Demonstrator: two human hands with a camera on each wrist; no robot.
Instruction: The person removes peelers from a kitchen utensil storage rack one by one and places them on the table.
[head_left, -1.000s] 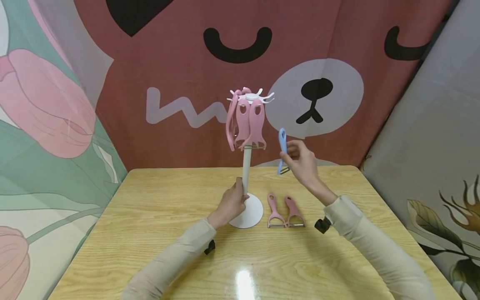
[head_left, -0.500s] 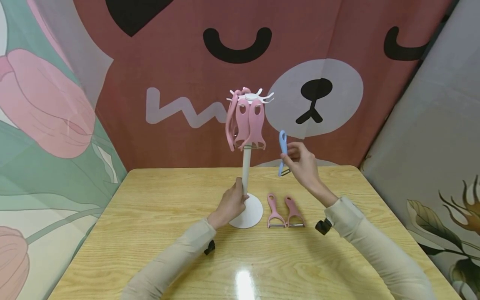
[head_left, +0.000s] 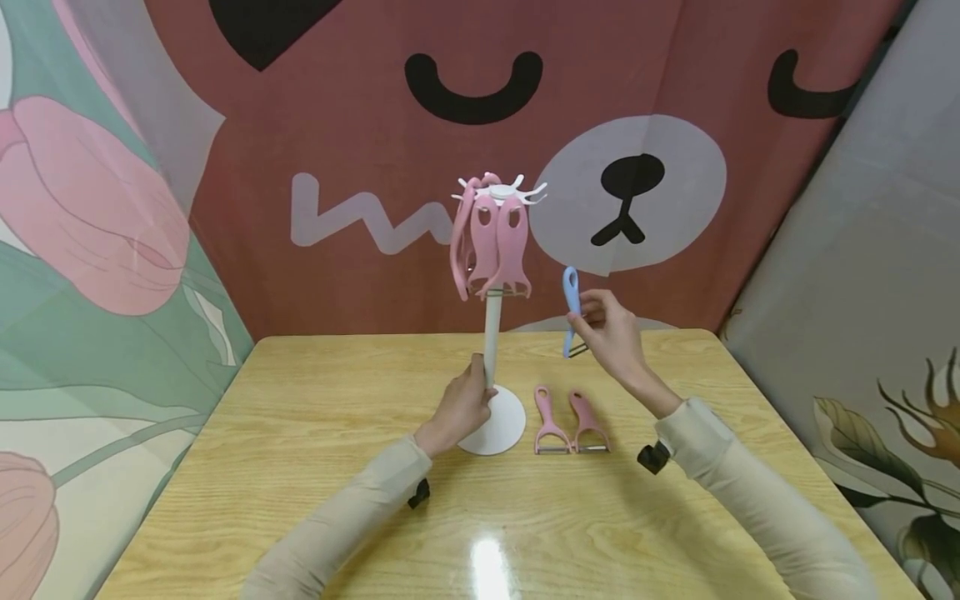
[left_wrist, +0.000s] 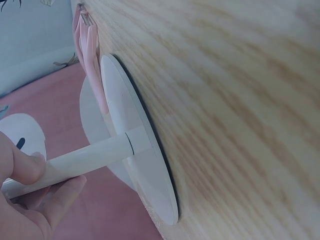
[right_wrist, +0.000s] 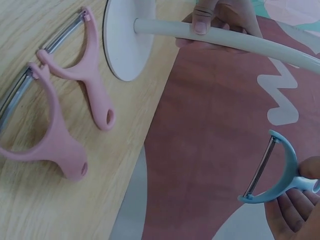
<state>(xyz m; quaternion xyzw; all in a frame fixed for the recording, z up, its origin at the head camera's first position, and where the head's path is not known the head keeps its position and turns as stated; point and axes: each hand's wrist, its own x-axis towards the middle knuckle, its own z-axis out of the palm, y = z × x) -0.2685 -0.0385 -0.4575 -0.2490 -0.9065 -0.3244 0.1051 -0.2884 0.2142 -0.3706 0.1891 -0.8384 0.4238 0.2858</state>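
My left hand point(head_left: 463, 402) grips the white pole point(left_wrist: 90, 159) of a hook stand low down, just above its round base point(head_left: 504, 425). Several pink peelers point(head_left: 513, 242) hang by their handle holes from the stand's white hooks point(head_left: 536, 196), on the left and front sides. To the right of the stand, my right hand point(head_left: 613, 340) pinches a blue peeler point(head_left: 572, 292) in the air, handle end up and blade down. In the right wrist view the blue peeler point(right_wrist: 287, 172) shows its metal blade, with thumb and fingers at its neck.
On the table point(head_left: 322, 500), right of the base, lie two pink peelers point(head_left: 546, 412) side by side, blades toward me. A patterned cloth point(head_left: 360, 283) with a bear face hangs behind the table's back edge. Other printed cloths stand at both sides.
My right hand has moved slightly right and down with the blue peeler. The left hand keeps its grip on the pole, and the stand has not moved.
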